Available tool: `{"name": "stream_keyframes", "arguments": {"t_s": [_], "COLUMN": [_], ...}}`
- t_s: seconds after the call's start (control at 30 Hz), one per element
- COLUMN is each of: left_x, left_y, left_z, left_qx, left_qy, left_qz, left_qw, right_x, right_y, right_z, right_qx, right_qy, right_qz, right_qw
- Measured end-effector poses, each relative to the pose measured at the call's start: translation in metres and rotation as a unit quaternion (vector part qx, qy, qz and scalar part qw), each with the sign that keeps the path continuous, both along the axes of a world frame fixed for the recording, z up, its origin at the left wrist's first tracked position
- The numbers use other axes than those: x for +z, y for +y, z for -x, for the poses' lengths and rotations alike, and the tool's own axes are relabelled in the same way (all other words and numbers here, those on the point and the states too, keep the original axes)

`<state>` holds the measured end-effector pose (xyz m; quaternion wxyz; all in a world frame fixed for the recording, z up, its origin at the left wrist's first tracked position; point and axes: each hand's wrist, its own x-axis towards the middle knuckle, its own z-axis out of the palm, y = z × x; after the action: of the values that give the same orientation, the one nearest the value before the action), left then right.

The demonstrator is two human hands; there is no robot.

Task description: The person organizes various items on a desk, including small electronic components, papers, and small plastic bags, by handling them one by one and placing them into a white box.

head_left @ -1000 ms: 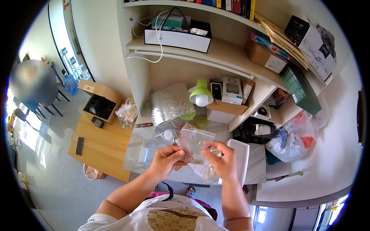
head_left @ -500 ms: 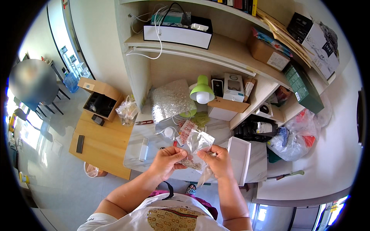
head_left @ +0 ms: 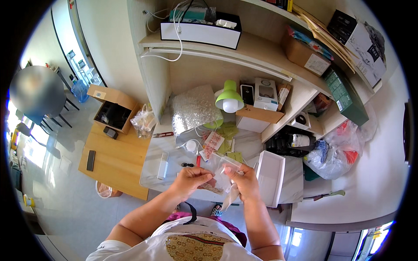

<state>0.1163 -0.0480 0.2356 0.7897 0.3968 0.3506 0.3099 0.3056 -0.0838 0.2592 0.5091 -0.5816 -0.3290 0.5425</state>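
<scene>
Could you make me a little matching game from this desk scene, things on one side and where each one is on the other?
Things:
1. clear plastic bag
2. green lamp
3. open white box
4. cardboard box

Places:
A. on the low wooden table at the left
B. just right of the right hand
C. held between both hands
D. at the back of the desk, under the shelf

Pairs: 1-C, 2-D, 3-B, 4-A

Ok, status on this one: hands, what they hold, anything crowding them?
Left hand and right hand both pinch a clear plastic bag above the desk. White open box sits close beside the right hand.
</scene>
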Motion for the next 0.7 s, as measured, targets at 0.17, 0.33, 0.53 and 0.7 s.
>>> {"name": "stream_keyframes", "arguments": {"t_s": [0.17, 0.33, 0.53, 0.7], "left_x": [-0.012, -0.015, -0.035, -0.082], "left_y": [0.002, 0.003, -0.004, -0.012], "left_z": [0.008, 0.006, 0.006, 0.004], "left_qx": [-0.01, 0.044, 0.044, -0.038], "left_qy": [0.13, 0.126, 0.298, 0.288], "left_qz": [-0.1, -0.125, -0.202, -0.14], "left_qw": [0.986, 0.983, 0.932, 0.947], "right_x": [0.004, -0.011, -0.037, -0.066], "right_y": [0.004, 0.002, -0.017, -0.033], "right_z": [-0.01, -0.003, 0.027, 0.011], "right_qx": [0.043, 0.053, 0.035, -0.013], "right_qy": [-0.08, -0.152, -0.1, -0.042], "right_qz": [-0.039, -0.071, 0.03, 0.076], "right_qw": [0.995, 0.984, 0.994, 0.996]}}
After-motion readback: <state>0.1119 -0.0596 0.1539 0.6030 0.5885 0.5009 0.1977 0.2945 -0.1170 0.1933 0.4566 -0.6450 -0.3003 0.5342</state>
